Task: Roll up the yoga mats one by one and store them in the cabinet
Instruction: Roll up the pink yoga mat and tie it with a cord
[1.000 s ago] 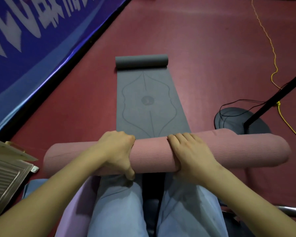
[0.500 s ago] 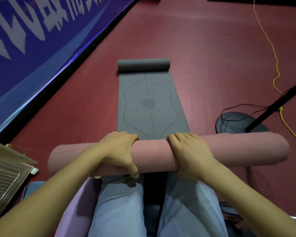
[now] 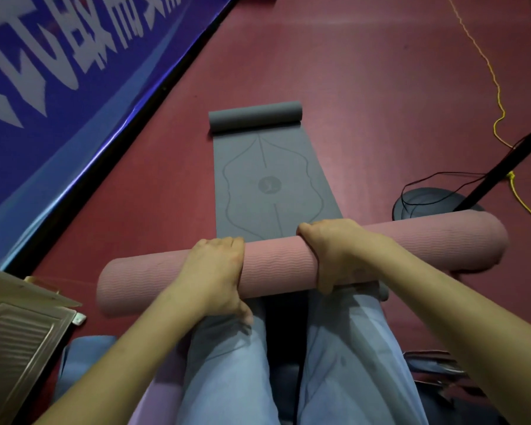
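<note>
Now pink mat [image 3: 278, 262] tilted, right end risen, both hands gripping

A dark red floor [image 3: 365, 72] filled the frame; a blue banner [image 3: 59, 87] with white lettering ran along the upper left; a black stand base [image 3: 426, 204] sat at right, a yellow cord [image 3: 497, 96] trailing beside it.

Both hands [image 3: 279, 265] grip the rolled pink mat [image 3: 278, 263].

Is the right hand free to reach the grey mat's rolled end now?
Probably not: the right hand grips the pink roll, and the grey mat's rolled end lies far ahead.
</note>
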`<state>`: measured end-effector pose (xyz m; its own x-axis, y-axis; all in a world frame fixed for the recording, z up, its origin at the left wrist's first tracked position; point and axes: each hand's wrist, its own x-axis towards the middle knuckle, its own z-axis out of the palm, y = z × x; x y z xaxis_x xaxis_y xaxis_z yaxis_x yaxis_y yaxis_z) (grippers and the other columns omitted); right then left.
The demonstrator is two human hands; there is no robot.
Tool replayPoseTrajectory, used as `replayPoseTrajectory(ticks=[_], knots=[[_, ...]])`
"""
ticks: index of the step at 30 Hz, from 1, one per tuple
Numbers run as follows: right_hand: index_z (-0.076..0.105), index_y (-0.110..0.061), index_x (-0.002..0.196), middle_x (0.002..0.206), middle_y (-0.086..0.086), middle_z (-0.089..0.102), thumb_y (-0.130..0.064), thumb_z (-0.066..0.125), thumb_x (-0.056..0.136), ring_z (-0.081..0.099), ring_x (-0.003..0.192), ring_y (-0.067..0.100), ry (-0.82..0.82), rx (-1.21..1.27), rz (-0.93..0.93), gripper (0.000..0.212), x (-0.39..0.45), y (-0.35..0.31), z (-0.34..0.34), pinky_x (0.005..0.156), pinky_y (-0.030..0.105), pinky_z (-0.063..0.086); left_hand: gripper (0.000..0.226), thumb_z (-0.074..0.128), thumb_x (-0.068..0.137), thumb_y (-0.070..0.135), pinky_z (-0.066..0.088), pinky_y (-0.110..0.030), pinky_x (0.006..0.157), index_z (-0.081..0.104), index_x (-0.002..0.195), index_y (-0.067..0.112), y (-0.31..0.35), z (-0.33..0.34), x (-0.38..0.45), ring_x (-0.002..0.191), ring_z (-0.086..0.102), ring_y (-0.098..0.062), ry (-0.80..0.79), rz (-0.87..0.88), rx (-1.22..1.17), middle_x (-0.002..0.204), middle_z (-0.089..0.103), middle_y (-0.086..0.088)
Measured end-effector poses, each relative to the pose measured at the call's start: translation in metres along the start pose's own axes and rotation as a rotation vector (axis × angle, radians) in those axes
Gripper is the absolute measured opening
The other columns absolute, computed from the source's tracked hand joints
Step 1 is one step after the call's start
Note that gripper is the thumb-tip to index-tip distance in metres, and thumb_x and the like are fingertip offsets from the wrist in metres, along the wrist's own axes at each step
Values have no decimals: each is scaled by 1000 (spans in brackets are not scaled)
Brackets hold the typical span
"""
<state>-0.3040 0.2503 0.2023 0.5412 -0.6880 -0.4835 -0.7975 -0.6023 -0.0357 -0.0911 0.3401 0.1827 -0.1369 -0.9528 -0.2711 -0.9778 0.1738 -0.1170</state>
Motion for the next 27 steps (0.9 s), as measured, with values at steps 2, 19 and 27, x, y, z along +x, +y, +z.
replayPoseTrajectory(ticks=[2,19,27], knots=[[49,-24,116,114,1,65,-45,91,43,64,101,26,-18,4,8,86,2,0,-2,75,33,50,110,78,34,88,45,-35,92,49,117,22,0,0,3,108,61,-21,-7,-11,-18,119,63,5],[38,-28,137,125,-1,57,-52,81,49,59,112,25,303,-100,8,101,-13,7,28,90,36,48,86,84,39,74,57,-38,77,58,106,26,-13,-19,40,85,64,-24,-180,9,-112,99,68,4],[45,-24,124,114,1,59,-51,82,53,61,102,27,322,-167,41,85,-20,7,29,73,33,33,90,80,38,73,55,-39,77,55,111,28,-8,-5,36,87,63,-23,-97,-32,-148,104,68,5]])
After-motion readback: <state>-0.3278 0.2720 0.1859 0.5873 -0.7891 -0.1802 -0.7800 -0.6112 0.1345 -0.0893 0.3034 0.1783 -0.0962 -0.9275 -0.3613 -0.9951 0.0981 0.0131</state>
